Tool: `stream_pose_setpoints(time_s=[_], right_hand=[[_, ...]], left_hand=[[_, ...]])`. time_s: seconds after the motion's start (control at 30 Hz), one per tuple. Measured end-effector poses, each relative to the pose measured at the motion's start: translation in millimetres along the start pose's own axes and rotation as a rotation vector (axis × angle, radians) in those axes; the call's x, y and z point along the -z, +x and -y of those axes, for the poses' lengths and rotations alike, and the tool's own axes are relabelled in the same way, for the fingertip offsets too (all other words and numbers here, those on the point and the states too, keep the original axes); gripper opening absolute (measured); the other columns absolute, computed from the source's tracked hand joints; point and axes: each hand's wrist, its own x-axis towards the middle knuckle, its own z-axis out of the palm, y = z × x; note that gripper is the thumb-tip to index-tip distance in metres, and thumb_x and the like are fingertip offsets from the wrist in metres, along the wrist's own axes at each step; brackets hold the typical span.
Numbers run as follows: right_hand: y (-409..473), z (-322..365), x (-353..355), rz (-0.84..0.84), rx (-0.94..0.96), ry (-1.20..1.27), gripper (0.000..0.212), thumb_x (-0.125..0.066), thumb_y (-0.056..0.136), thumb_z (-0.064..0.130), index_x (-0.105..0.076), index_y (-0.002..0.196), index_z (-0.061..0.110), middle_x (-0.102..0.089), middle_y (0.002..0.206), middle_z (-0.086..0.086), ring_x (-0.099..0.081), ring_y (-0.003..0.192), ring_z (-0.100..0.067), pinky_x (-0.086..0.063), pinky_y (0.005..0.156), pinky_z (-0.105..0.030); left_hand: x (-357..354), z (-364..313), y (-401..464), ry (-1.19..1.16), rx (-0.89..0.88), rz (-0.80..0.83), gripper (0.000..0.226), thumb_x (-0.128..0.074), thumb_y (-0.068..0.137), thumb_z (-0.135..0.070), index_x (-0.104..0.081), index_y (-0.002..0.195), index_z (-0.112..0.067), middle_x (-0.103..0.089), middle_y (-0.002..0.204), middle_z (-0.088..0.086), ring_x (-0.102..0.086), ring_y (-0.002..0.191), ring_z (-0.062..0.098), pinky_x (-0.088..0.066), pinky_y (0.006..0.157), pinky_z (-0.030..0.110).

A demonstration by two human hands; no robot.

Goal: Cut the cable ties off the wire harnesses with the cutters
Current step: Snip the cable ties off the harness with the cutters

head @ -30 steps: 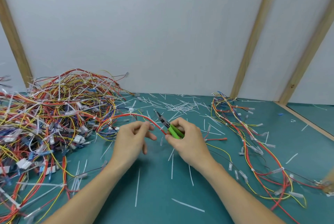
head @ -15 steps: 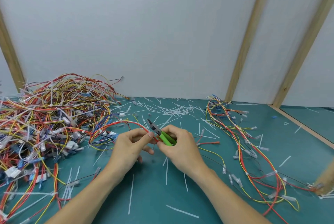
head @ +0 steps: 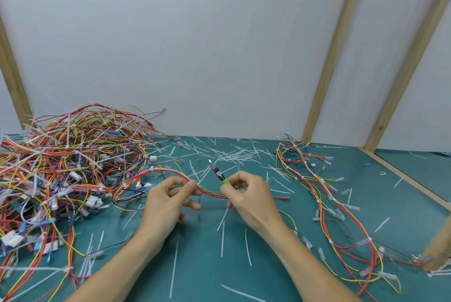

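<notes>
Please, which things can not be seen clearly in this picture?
Head view:
- The cutters: handles mostly hidden inside the right hand.
- Any cable tie on the red wires between the hands: too small to tell; the left hand covers part.
- The wire pile: cut off by the left edge.

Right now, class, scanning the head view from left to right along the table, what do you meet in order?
Big tangled pile of multicoloured wire harnesses → left hand pinching a red-and-yellow wire bundle → green-handled cutters → right hand → looser spread of harnesses → light wooden post.
</notes>
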Motion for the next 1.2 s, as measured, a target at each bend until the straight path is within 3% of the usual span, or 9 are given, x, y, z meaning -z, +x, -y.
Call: stream_pose_setpoints(time_s=[0.1,0.3,0.43,0.53,0.73,1.2], right_hand=[[2.5,-2.4,4.6,0.069,0.001,-0.042,0.025,-0.067,0.069,0.044,-0.07,0.077,0.02,-0.072,0.077,-0.002,-0.069,0.075,-0.03,-0.057,0.078,-0.051],[3.7,-7.8,6.8,0.17,0.09,-0.171,0.019,-0.071,0.087,0.046,-0.071,0.095,0.029,-0.074,0.091,0.014,-0.068,0.088,-0.006,-0.056,0.087,-0.036],[4.7,-6.7,8.6,0.201,0.154,-0.261,0.026,-0.062,0.092,0.053,-0.069,0.107,0.034,-0.07,0.103,0.014,-0.063,0.098,-0.004,-0.052,0.09,-0.033],[3.3,-6.4,11.7,0.168,0.174,-0.345,0.038,-0.055,0.084,0.066,-0.071,0.101,0.036,-0.071,0.094,0.018,-0.064,0.092,-0.004,-0.053,0.086,-0.034],[5.3,-9.4,17.9,0.095,0.189,-0.427,0.028,-0.066,0.078,0.067,-0.076,0.092,0.045,-0.071,0.081,0.029,-0.065,0.084,-0.002,-0.052,0.087,-0.032],[5.9,-13.3,16.8,0.088,0.164,-0.36,0.031,-0.067,0.074,0.066,-0.077,0.092,0.042,-0.072,0.085,0.032,-0.068,0.089,0.001,-0.056,0.086,-0.032]], left_hand=[[1.6,1.7,1.0,-0.01,0.006,-0.016,0.021,-0.066,0.096,-0.024,-0.064,0.094,-0.003,-0.078,0.086,0.005,-0.072,0.06,0.019,-0.04,0.039,0.02],[2.6,3.7,3.2,-0.015,0.01,-0.035,0.02,-0.065,0.097,-0.025,-0.063,0.094,-0.005,-0.078,0.086,0.003,-0.072,0.059,0.022,-0.04,0.038,0.022],[4.2,3.4,3.3,-0.026,0.004,-0.051,0.018,-0.064,0.098,-0.025,-0.064,0.094,-0.008,-0.078,0.087,0.003,-0.073,0.06,0.023,-0.039,0.041,0.021],[4.6,2.5,2.8,-0.029,0.004,-0.065,0.016,-0.064,0.098,-0.025,-0.064,0.094,-0.009,-0.078,0.087,0.002,-0.074,0.062,0.023,-0.039,0.041,0.021],[3.4,2.1,2.7,-0.025,0.007,-0.069,0.015,-0.064,0.098,-0.024,-0.066,0.095,-0.009,-0.078,0.087,0.003,-0.074,0.063,0.024,-0.04,0.039,0.02],[4.0,5.0,2.5,0.001,-0.026,-0.032,0.012,-0.063,0.098,-0.021,-0.057,0.098,-0.011,-0.079,0.089,0.0,-0.075,0.066,0.023,-0.042,0.041,0.023]])
